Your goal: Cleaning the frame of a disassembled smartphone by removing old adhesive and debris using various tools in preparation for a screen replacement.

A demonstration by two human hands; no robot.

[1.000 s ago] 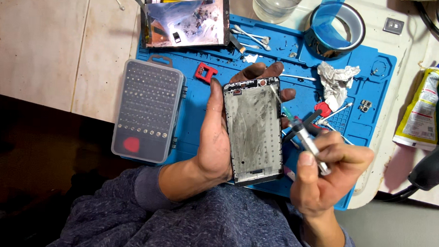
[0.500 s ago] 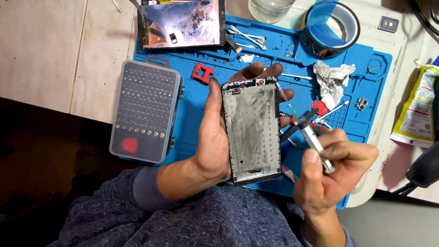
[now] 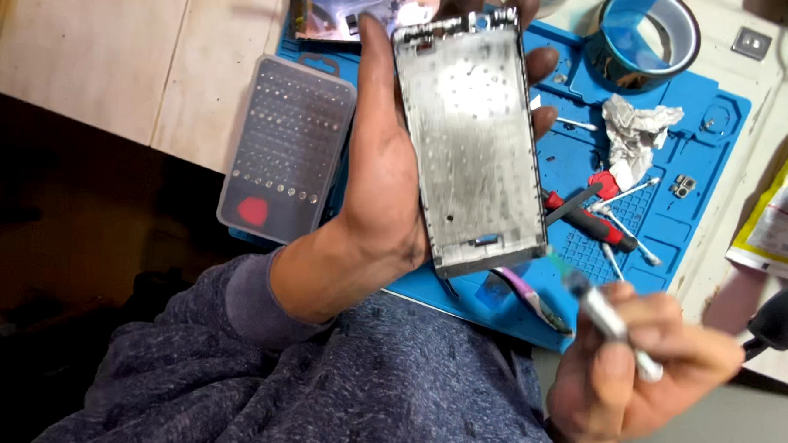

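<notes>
A left hand cradles a thin, rigid phone frame by its edges while the right hand grips a screwdriver.

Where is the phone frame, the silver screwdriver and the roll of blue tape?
phone frame (image 3: 471,137), head view, middle of its grey metal back plate.
silver screwdriver (image 3: 607,321), head view, on its shiny handle above the right hand's fingers.
roll of blue tape (image 3: 693,35), head view, right side of the ring.

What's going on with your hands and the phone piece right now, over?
Left hand grips the bare phone frame, raised over the blue mat. Right hand holds a silver tool, tip just off the frame's lower corner. Nothing between them.
</notes>
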